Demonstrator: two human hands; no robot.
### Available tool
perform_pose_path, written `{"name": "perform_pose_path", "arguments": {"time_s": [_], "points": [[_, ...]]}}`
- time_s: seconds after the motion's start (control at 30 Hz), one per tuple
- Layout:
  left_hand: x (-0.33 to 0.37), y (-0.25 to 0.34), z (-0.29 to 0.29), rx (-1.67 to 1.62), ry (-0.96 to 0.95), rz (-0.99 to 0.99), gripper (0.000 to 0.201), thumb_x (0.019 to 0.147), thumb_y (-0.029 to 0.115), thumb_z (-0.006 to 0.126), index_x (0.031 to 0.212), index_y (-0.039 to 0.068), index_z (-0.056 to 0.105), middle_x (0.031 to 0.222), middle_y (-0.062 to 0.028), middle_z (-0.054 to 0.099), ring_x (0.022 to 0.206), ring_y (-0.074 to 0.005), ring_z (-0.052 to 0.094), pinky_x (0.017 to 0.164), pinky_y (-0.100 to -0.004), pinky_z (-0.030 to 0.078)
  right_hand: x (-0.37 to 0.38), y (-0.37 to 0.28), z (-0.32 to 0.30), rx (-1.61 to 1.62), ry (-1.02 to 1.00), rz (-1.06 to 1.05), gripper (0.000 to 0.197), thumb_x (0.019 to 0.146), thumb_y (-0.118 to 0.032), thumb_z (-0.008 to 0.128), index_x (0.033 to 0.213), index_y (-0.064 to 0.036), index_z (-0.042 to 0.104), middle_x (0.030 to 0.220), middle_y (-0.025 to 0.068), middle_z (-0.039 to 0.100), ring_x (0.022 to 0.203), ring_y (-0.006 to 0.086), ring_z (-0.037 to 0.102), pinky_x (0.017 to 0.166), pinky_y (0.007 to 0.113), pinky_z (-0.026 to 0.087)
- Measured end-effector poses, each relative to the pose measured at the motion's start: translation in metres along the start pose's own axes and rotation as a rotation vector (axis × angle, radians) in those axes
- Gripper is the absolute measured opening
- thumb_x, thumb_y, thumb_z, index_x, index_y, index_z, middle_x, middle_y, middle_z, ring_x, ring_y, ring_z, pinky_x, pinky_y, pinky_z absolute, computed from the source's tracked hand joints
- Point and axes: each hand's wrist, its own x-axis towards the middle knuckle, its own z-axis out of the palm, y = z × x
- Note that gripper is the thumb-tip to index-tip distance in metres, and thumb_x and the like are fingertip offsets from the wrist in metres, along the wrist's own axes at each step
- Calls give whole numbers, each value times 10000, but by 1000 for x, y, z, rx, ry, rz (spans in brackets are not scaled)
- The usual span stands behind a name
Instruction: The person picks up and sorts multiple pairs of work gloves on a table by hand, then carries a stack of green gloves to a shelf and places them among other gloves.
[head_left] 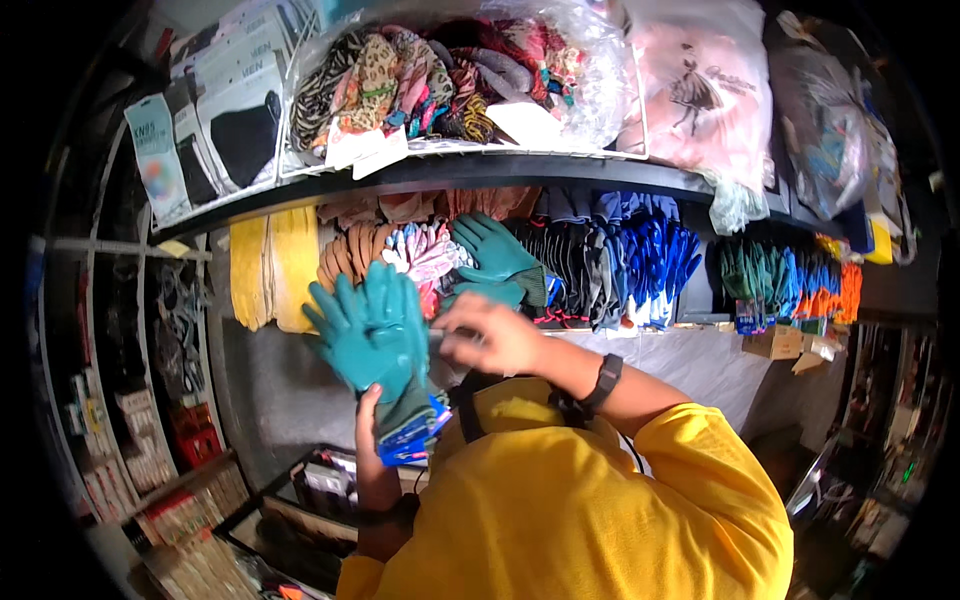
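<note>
The left hand (372, 420) grips a bundle of teal work gloves (375, 335) by the cuffs, held up before the hanging glove rack (600, 255). The right hand (490, 335) pinches the bundle's edge with closed fingers.

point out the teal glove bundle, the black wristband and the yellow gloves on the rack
teal glove bundle (375, 335), head view, on the palm of the front glove
black wristband (604, 380), head view, on the strap
yellow gloves (272, 265), head view, mid-length of the hanging pair

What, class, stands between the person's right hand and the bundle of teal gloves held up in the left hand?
Nothing visible: the right hand already touches the teal gloves, which the left hand grips from below by the cuffs.
</note>
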Motion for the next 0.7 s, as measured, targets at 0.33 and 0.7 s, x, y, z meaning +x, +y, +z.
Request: {"name": "perform_pose_path", "arguments": {"time_s": [0.33,0.7], "points": [[-59,-74,-37,-139,293,338,608,910,395,610,1360,8,482,1194,-165,642,1054,-340,649,935,-487,530,-73,169,-49,-859,66,704,556,711,-301,815,1178,-85,603,1179,151,570,1102,384,547,866,506,481],[-9,-11,-80,-209,-49,-153,654,942,477,507,1365,-20,470,1239,-270,615,1073,-423,649,948,-534,528,-69,125,-52,303,495,685,253,833,-73,757,1043,-20,626,873,66,695,766,151,648,699,295,525]]}}
